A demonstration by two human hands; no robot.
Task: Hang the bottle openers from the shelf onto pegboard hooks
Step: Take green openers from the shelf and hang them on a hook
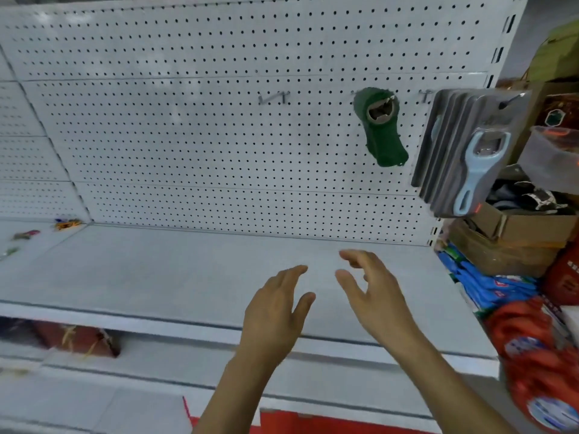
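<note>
We have both hands over the grey shelf (188, 270), and neither holds anything: the left hand (275, 311) has its fingers straight and relaxed, the right hand (372, 292) has fingers and thumb loosely spread apart. On the pegboard (188, 136) at far right, a green bottle opener (383, 133) hangs from a hook, and just right of it a stack of grey carded bottle openers (466, 151) hangs on another hook. One bare hook (274, 98) shows further left. The shelf stretch before us carries no opener; a few small coloured items (67, 224) lie at far left, too blurred to identify. We judge the hanging largely done, unless those are openers.
</note>
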